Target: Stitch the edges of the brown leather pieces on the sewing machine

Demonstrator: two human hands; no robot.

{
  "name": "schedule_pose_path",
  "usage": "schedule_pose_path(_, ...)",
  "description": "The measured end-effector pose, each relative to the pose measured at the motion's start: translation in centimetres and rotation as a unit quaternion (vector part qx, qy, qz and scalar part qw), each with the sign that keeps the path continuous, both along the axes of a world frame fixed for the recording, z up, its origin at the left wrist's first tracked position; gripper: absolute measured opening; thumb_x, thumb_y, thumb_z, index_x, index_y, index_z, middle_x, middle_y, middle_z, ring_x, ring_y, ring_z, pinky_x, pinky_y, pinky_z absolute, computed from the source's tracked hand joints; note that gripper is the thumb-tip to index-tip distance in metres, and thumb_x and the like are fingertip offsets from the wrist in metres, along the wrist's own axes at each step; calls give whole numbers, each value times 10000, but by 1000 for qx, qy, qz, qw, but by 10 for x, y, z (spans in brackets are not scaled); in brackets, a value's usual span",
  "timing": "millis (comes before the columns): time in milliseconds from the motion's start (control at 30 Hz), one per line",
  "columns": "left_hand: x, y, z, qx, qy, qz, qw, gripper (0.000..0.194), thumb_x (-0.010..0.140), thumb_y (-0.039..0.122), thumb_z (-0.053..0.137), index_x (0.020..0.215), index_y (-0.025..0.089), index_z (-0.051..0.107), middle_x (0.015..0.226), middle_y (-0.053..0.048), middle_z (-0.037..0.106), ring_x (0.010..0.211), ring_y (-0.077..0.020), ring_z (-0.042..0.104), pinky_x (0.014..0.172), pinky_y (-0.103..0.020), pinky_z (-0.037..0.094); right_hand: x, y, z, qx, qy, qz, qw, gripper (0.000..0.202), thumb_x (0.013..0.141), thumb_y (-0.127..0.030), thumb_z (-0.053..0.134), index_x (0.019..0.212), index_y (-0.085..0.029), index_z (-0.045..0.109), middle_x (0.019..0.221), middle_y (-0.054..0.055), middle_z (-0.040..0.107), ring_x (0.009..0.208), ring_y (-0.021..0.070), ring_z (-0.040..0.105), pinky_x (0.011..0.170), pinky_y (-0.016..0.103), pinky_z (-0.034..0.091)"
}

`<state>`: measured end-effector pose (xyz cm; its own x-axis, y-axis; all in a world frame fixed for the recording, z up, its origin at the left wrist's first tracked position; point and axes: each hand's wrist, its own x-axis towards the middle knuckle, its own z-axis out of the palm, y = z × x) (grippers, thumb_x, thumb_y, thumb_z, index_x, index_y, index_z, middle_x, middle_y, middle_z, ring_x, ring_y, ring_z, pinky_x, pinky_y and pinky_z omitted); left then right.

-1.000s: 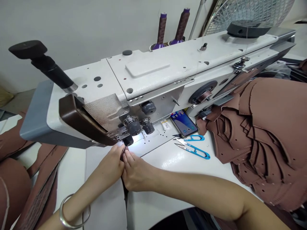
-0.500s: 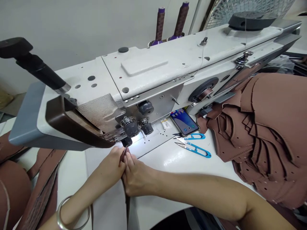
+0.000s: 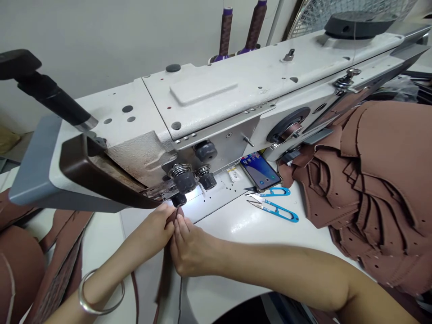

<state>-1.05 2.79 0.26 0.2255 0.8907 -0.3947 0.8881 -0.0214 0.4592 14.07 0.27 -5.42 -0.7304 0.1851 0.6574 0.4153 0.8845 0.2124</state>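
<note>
both your left hand [image 3: 157, 231] and right hand [image 3: 189, 247] have fingers gripping the thin brown leather strip [image 3: 173, 217], beside the pale lit plate [image 3: 219, 196] under the long white sewing machine [image 3: 205, 87]; line up the strip's edges and guide evenly, without tugging.

A smooth silver-coloured bangle [image 3: 84, 303] rings the bare left forearm [image 3: 123, 256], with the right arm [image 3: 270, 261] bare and the clothing [image 3: 245, 310] black.

Workshop, sewing: evidence comprises one white sewing machine [image 3: 216, 101], two spools of brown thread [image 3: 226, 36], two blue-handled snips [image 3: 285, 213] on a white counter [image 3: 312, 236], and a layered heap of brown cut panels [image 3: 394, 144].
</note>
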Motion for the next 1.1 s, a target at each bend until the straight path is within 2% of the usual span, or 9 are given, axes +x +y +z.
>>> schedule_pose_path(100,0,1,5,-15,13,-9,1000,315,809,155,383,1021,179,615,1026,-91,632,1029,-240,592,929,-384,489,0,0,2,-3,1,6,1000,259,780,-67,455,857,57,668,853,299,683,821,403,693,695,520,526)
schedule_pose_path(167,1,-3,8,-31,15,-20,999,379,808,150,392,1129,153,595,1093,-116,616,1051,-247,593,936,-387,491,0,0,3,-8,3,10,1000,243,778,-68,458,830,38,670,830,290,684,817,401,692,698,521,523)
schedule_pose_path(267,0,-12,11,-67,-1,-21,998,589,780,119,427,1368,135,452,1222,-136,574,1104,-246,587,972,-385,487,-1,-1,2,-10,11,23,1000,219,779,-75,459,766,-3,666,779,271,684,767,397,690,687,527,515)
schedule_pose_path(333,-2,-19,8,-80,-28,-10,996,702,755,82,432,1449,151,357,1291,-127,547,1167,-233,564,1025,-379,465,0,-4,1,-5,12,29,999,228,790,-85,453,763,-5,665,768,268,684,749,393,689,700,536,513)
schedule_pose_path(467,-8,-26,-5,-38,-64,12,997,712,718,7,384,1408,180,429,1315,-95,554,1245,-206,518,1112,-384,397,0,-8,0,-3,1,29,1000,243,805,-104,463,834,18,672,824,270,691,796,389,689,723,530,515)
schedule_pose_path(567,-9,-26,-11,-13,-60,13,998,686,719,-8,365,1372,175,466,1304,-99,567,1227,-209,538,1092,-392,423,0,-7,1,-14,1,30,999,227,797,-98,470,820,0,673,810,256,693,781,379,687,712,519,515)
schedule_pose_path(833,-3,-14,-5,25,-19,-9,999,615,696,-28,367,1260,144,541,1256,-126,593,1195,-231,565,1035,-398,469,-2,3,0,-33,-42,41,998,219,813,-83,472,842,9,668,852,270,690,810,385,682,696,518,502)
schedule_pose_path(1000,-1,-13,-11,65,17,11,998,638,700,-25,373,1303,126,518,1259,-139,610,1177,-235,582,1027,-416,475,-1,3,-3,-16,-22,42,999,236,820,-73,459,871,29,665,883,279,688,848,396,682,753,542,498)
schedule_pose_path(1100,-2,-13,-15,104,56,1,993,642,704,-21,375,1320,103,506,1271,-152,608,1184,-244,573,1025,-426,474,1,5,-2,-14,-28,37,999,247,837,-74,454,915,33,662,906,267,691,877,377,680,821,547,493)
